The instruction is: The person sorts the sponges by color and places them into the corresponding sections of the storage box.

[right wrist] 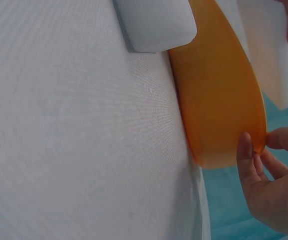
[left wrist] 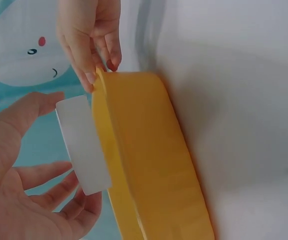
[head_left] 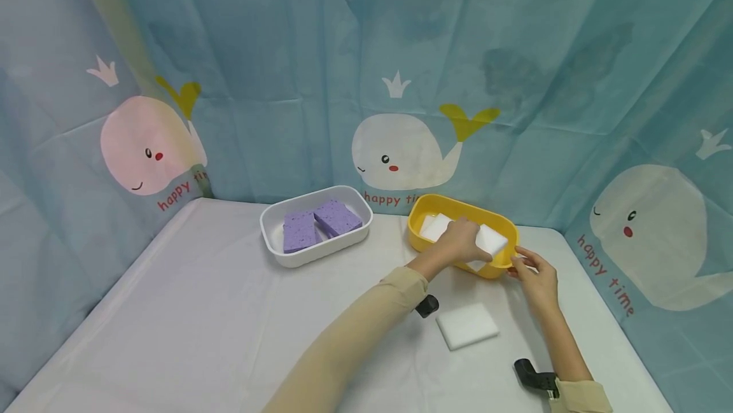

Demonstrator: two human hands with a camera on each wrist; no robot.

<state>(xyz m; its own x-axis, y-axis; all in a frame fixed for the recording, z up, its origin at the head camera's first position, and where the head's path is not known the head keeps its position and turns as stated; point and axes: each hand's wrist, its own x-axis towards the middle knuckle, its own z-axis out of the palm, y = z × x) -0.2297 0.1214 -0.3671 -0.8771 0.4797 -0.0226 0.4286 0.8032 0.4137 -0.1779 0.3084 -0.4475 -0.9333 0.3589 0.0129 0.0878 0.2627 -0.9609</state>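
My left hand (head_left: pixel 458 242) reaches over the yellow bin (left wrist: pixel 153 150) and pinches a white sponge (left wrist: pixel 84 145) between thumb and fingers. In the left wrist view that sponge stands at the bin's rim, overlapping the opening. More white sponges (head_left: pixel 433 227) lie inside the bin's left part, partly hidden behind the hand. At the bin's right end my right hand (head_left: pixel 537 276) grips the rim, thumb on one side and fingers on the other. Another white sponge (head_left: pixel 467 326) lies flat on the table in front of the bin.
Left of the yellow bin stands a white bin (head_left: pixel 321 255) holding purple sponges (head_left: pixel 338 217). A white cloth covers the table (head_left: pixel 189 324). Blue curtains (head_left: pixel 275 114) printed with whales hang behind and at both sides, close to the table's edges.
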